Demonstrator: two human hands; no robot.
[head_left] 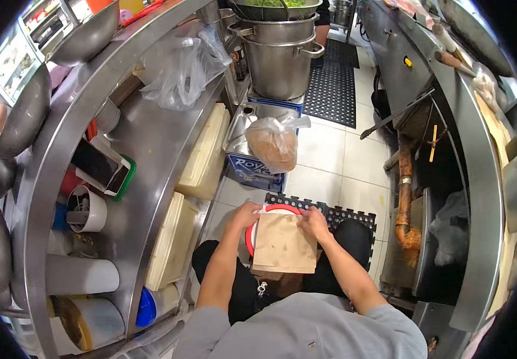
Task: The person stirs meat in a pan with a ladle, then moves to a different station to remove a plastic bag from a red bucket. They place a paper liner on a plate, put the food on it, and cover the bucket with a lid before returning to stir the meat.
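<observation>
In front of my lap lies a flat, stained brown paper bag (285, 244), over a round white thing with a red rim (250, 241). My left hand (246, 216) is closed at the bag's upper left corner, beside the red rim. At the upper right edge, the fingers of my right hand (314, 224) pinch the paper. What lies under the bag is mostly hidden. Beyond my hands, a tied clear plastic bag of brown contents (275, 146) rests on a blue-sided metal tin (255, 170).
Stacked steel pots (276, 66) stand ahead, near a black rubber mat (332, 90) and another person's leg. A steel shelf (150, 173) with tubs runs along the left. On the right, a steel counter (471, 179) has a rusty pipe (405, 185) beneath.
</observation>
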